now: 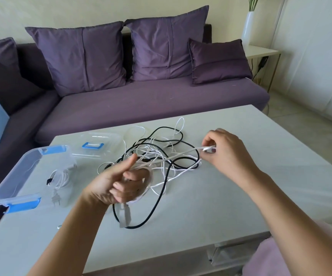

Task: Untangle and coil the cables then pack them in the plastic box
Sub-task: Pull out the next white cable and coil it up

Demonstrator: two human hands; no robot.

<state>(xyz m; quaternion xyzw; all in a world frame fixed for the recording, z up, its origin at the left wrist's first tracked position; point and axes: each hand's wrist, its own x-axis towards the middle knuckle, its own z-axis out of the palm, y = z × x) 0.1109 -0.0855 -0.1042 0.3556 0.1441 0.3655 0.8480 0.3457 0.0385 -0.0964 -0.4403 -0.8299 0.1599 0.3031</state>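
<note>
Cables (157,152): a loose heap of black and white leads in the middle of the table (211,206), their loops crossing one another; not sorted out.
Near edge of heap: a black cable (141,226) bows toward the person; a pale connector (125,214) hangs just below the left hand.
Left hand (119,184): raised above the table, fingers curled, with several turns of white cable (181,155) wound round them; thumb up against the turns.
Right hand (227,154): fingertips pinch the same white cable further out; the run between the two hands is taut and passes over the heap.
Step in hand: by my reading, winding this one lead into a coil. Its loose length seems to trail back into the heap, so it may snag.
Plastic box (21,172): open, at the table's left edge, blue latches. One coiled cable (60,180) with a two-pin plug lies inside.
Lid (101,140): off, flat on the table just beyond the box, blue handle up.
Progress: one lead packed, one partly coiled, the black one and some white ones untouched. I cannot tell how many are in the heap. Early to middle, I judge.
Left to do: finish this coil, free and coil the rest, pack them all.
Beyond: purple sofa (151,100) with cushions behind the table.
</note>
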